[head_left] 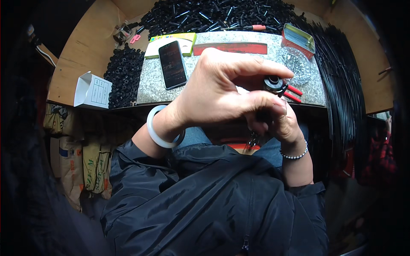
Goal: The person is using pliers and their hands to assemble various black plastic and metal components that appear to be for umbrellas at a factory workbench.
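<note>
The left hand (pixel 222 94) is raised in front of the body, fingers curled inward, with the index finger and thumb closed on a small black round part (pixel 273 83) that shows between them. The right hand (pixel 279 123) sits directly beneath and partly behind the left hand, curled shut around the lower end of the same part; how much of the part it covers cannot be told. The part is held in the air above the near edge of the desk (pixel 85 47), just in front of the fingertips of the left hand.

A white bangle (pixel 156 132) circles the left wrist and a beaded bracelet (pixel 294 155) circles the right wrist. Both forearms come out of black jacket sleeves (pixel 205 200).

Just beyond the hands a grey stone slab (pixel 147 87) lies on the desk. A dark phone (pixel 173 64) lies on the slab to the left of the left hand. Red-handled pliers (pixel 292 94) lie on the slab just right of the held part. Behind the pliers is a clear bag of small metal pieces (pixel 294 62), and behind that a red tin (pixel 299 40). A yellow box (pixel 183 40) lies at the far edge of the slab.

Further left, a heap of black wheel-shaped pieces (pixel 124 74) lies beside a white carton (pixel 92 89). A large pile of black rods (pixel 213 15) covers the far side of the desk, and long black strips (pixel 341 85) run down the right side.
</note>
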`<state>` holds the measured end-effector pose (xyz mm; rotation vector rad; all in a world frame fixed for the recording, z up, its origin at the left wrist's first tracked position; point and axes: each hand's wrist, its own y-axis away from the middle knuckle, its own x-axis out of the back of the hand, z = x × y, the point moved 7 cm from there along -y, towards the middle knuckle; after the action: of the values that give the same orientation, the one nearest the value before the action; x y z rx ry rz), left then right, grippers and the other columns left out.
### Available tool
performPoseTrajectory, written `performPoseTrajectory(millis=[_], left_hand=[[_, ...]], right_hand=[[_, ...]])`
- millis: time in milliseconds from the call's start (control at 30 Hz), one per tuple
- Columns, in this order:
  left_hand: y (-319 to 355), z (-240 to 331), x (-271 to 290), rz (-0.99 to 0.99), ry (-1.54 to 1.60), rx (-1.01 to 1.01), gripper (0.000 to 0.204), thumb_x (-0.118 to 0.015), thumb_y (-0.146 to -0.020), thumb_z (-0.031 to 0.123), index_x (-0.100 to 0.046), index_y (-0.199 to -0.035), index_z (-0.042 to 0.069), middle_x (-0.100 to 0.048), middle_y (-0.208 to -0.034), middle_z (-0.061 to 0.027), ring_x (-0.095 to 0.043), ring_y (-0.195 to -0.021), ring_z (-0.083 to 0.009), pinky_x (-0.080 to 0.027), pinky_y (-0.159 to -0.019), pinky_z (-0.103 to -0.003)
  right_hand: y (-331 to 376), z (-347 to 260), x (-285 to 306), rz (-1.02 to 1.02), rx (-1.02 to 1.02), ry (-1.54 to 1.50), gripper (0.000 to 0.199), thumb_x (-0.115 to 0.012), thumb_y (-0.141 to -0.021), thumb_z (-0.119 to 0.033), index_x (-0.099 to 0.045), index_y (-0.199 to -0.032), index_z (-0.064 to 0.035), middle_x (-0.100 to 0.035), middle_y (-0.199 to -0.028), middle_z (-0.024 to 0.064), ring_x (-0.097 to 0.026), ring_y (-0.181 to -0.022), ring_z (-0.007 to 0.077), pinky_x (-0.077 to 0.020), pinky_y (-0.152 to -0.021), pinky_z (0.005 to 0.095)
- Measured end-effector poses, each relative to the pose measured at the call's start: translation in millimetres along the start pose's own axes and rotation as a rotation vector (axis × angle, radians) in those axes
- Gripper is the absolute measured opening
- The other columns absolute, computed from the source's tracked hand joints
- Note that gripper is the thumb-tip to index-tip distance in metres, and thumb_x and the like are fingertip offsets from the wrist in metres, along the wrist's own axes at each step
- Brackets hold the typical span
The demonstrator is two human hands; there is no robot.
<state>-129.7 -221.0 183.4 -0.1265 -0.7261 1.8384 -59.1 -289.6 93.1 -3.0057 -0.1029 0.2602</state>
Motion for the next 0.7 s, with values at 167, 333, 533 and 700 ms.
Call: performPoseTrajectory(millis=[167,333,533,700], left_hand=[[2,-8,4,0.058,0.05,0.044,0.04,-0.074,-0.066,-0.006,-0.063,-0.104,-0.008,-0.067,-0.093,-0.0142,-0.063,-0.08,-0.0126,-0.052,-0.072,-0.023],[1,-4,4,0.082,-0.079,-0.023,0.036,-0.072,-0.07,-0.003,-0.063,-0.105,-0.006,-0.067,-0.092,-0.0133,-0.064,-0.078,-0.0115,-0.052,-0.069,-0.022],[3,1,2,0.086,-0.119,-0.013,0.033,-0.07,-0.073,-0.003,-0.062,-0.105,-0.007,-0.067,-0.091,-0.013,-0.064,-0.077,-0.0112,-0.052,-0.067,-0.021],[2,-4,6,0.06,-0.073,-0.021,0.037,-0.072,-0.071,-0.004,-0.062,-0.106,-0.007,-0.067,-0.091,-0.0133,-0.065,-0.079,-0.0126,-0.052,-0.069,-0.021]], right_hand=[[0,1,-7,-0.054,-0.037,-0.074,0.071,-0.047,-0.084,-0.062,-0.049,-0.112,0.0024,-0.057,-0.077,0.0028,-0.05,-0.062,0.0056,-0.0378,-0.054,0.0177],[0,-10,-10,0.102,0.157,0.042,0.038,-0.038,-0.096,-0.039,-0.046,-0.094,-0.0025,-0.049,-0.077,0.0,-0.043,-0.065,0.0054,-0.038,-0.058,0.0189],[2,-10,-9,0.124,0.251,0.082,0.044,-0.035,-0.096,-0.044,-0.048,-0.092,-0.0019,-0.048,-0.073,0.0001,-0.041,-0.063,0.0054,-0.036,-0.057,0.0188],[-1,-6,-7,0.08,0.049,-0.092,0.039,-0.038,-0.096,-0.039,-0.049,-0.096,-0.0014,-0.051,-0.078,0.0014,-0.047,-0.065,0.0058,-0.0395,-0.058,0.0201]])
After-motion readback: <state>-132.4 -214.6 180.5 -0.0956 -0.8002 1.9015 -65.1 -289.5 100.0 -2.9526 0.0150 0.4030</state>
